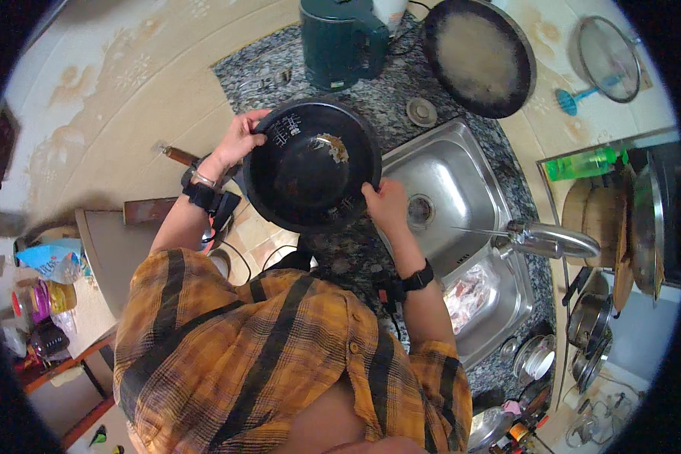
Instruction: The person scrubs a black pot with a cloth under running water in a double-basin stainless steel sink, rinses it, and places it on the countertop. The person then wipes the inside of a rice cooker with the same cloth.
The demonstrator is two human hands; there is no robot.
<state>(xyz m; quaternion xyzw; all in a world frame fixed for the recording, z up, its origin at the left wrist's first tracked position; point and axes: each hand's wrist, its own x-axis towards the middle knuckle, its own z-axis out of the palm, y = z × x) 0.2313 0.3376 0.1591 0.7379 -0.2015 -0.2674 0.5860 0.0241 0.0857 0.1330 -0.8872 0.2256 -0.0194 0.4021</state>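
My left hand (239,139) grips the upper left rim of a black rice cooker inner pot (312,176), thumb over the edge. On the lower right rim, my right hand (387,205) holds the same pot, its thumb on top. The pot's mouth faces up towards me, and pale level markings show on its inner wall. Brownish, whitish residue (333,147) sticks inside it. Just right of the pot lies a stainless steel double sink (454,176), with a drain (420,210) in the nearer basin. The pot hangs over the granite counter (340,249) beside the sink.
A dark green electric kettle (336,48) and a black frying pan (479,57) stand at the back. A sink strainer (421,112) lies by the basin. The metal faucet (550,238) reaches over the sink. A plastic bag with reddish contents (470,295) sits in the second basin.
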